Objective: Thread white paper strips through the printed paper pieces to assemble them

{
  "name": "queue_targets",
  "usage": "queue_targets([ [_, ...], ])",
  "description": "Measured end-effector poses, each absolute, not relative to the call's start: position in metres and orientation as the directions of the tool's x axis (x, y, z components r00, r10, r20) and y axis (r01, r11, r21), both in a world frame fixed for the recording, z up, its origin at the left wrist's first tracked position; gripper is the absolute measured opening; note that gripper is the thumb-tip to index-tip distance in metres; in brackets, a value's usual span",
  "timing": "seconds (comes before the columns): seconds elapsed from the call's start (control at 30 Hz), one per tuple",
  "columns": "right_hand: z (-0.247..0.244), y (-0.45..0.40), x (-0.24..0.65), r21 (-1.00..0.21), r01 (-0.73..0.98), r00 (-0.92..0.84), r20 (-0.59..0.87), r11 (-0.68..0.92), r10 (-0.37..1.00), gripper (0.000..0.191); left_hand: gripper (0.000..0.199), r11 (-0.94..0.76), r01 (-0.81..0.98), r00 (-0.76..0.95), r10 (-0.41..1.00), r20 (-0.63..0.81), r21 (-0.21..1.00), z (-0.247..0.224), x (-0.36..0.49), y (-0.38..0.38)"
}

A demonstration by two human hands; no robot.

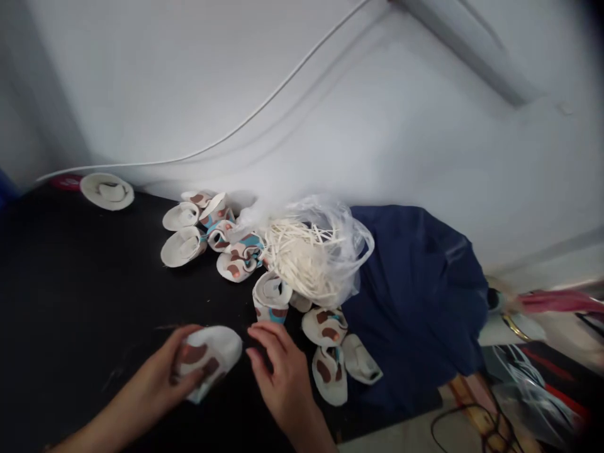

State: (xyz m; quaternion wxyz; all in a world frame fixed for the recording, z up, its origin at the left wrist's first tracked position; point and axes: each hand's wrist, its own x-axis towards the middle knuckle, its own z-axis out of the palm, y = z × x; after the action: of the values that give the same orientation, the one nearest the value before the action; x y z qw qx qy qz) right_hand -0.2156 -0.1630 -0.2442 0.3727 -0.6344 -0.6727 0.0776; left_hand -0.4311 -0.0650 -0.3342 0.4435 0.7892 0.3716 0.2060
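My left hand [177, 365] grips a small white fabric shoe [214, 352] with brown patches and a bit of blue, above the black table. Just right of it, my right hand [278, 371] has its fingers apart and nothing in them. Beyond its fingertips stands another patterned fabric shoe [272, 296]. Several similar pieces, including a patterned one [236, 267] and a plain white one [183, 246], lie farther back. To the right of my right hand are more pieces, one with brown patches [330, 377] and one plain [361, 360].
A clear plastic bag [346, 251] holds cream strips [302, 258]. Dark blue cloth [415, 289] covers the right side. A white oval piece [107, 191] lies at the back left of the black table [85, 283]. A white cable [264, 104] crosses the wall; dark cords lie lower right.
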Motion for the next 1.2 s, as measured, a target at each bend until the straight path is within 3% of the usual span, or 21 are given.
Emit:
queue_targets([
  [0.07, -0.232, -0.149, -0.196, -0.517, 0.832, 0.077, 0.467, 0.202, 0.881, 0.024, 0.056, -0.199, 0.455, 0.503, 0.862, -0.067, 0.868, -0.339, -0.442, -0.057],
  [0.17, -0.218, -0.111, -0.164, -0.357, 0.918, 0.048, 0.528, 0.17, 0.848, 0.021, 0.06, -0.23, 0.512, 0.397, 0.918, 0.009, 0.828, -0.338, -0.453, -0.048],
  [0.3, -0.21, -0.042, -0.139, -0.083, 0.997, 0.041, 0.507, 0.001, 0.861, 0.025, 0.063, -0.197, 0.565, 0.426, 0.901, -0.079, 0.801, -0.324, -0.45, -0.035],
  [0.4, -0.209, -0.011, -0.142, 0.03, 0.996, 0.061, 0.402, -0.079, 0.914, 0.021, 0.063, -0.185, 0.585, 0.482, 0.863, -0.154, 0.79, -0.309, -0.447, -0.027],
  [0.47, -0.211, -0.016, -0.159, -0.026, 0.999, 0.032, 0.418, -0.023, 0.908, 0.018, 0.055, -0.156, 0.582, 0.479, 0.859, -0.181, 0.798, -0.301, -0.451, -0.023],
  [0.57, -0.221, -0.054, -0.204, -0.349, 0.923, 0.001, 0.416, 0.159, 0.909, 0.014, 0.038, -0.024, 0.532, 0.44, 0.862, -0.252, 0.846, -0.3, -0.462, -0.018],
  [0.67, -0.238, -0.101, -0.256, -0.741, 0.669, -0.056, 0.033, 0.062, 0.998, 0.011, 0.039, 0.212, 0.334, 0.463, 0.812, -0.356, 0.919, -0.31, -0.476, -0.016],
  [0.73, -0.252, -0.118, -0.284, -0.839, 0.54, -0.042, -0.112, -0.072, 0.993, 0.009, 0.041, 0.357, 0.186, 0.509, 0.762, -0.401, 0.915, -0.316, -0.483, -0.017],
  [0.83, -0.272, -0.116, -0.307, -0.878, 0.46, 0.02, -0.138, -0.131, 0.99, 0.01, 0.04, 0.433, 0.079, 0.55, 0.733, -0.402, 0.898, -0.319, -0.491, -0.018],
  [0.93, -0.284, -0.097, -0.311, -0.84, 0.539, 0.005, -0.073, -0.064, 0.997, 0.011, 0.037, 0.445, 0.073, 0.585, 0.706, -0.399, 0.893, -0.317, -0.497, -0.018],
  [1.1, -0.298, -0.078, -0.312, -0.591, 0.806, -0.029, -0.01, 0.018, 1.0, 0.012, 0.032, 0.413, 0.065, 0.57, 0.732, -0.374, 0.908, -0.32, -0.496, -0.02],
  [1.2, -0.309, -0.08, -0.32, -0.48, 0.877, -0.018, 0.016, 0.023, 1.0, 0.016, 0.033, 0.431, 0.065, 0.516, 0.758, -0.4, 0.9, -0.321, -0.493, -0.029],
])
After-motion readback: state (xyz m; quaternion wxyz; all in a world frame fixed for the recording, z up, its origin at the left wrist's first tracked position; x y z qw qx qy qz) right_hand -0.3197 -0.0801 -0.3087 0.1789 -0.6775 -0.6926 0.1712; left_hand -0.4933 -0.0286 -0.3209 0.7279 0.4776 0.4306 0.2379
